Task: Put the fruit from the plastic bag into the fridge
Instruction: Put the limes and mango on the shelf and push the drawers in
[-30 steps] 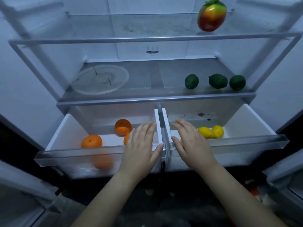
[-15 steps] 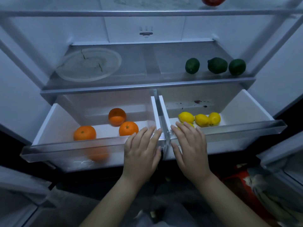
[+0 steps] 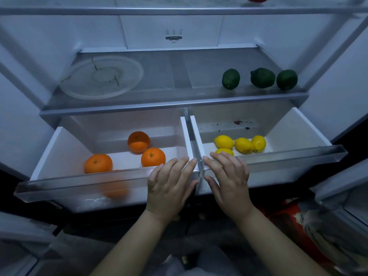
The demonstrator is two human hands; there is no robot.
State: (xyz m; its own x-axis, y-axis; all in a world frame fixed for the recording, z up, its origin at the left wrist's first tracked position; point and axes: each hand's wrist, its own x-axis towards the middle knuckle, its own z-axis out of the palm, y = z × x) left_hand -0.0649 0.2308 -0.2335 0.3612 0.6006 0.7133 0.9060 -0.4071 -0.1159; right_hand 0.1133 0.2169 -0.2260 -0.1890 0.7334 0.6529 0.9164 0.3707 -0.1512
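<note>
Orange, yellow and green are all sorted inside the fridge. Three oranges lie loose in the left drawer, and a fourth orange blur shows through its clear front. The lemons sit in the right drawer, and three green fruits are on the glass shelf above, well apart from a clear round plate.

From where I stand the fruit looks firm, smooth-skinned and light. It is round enough to roll if a drawer is shoved, so each piece is best cupped around its middle. The drawers look like thin, light plastic. I would push them flat on the front wall, evenly and gently.

Both hands hold nothing. The left hand lies with straight fingers against the left drawer's front, fingertips at the rim. The right hand mirrors it on the right drawer, its fingertips just in front of the nearest lemon. The two hands are close together on either side of the gap between the drawers, wrists low and forearms reaching forward. To my eye they are set to slide both drawers shut.
</note>
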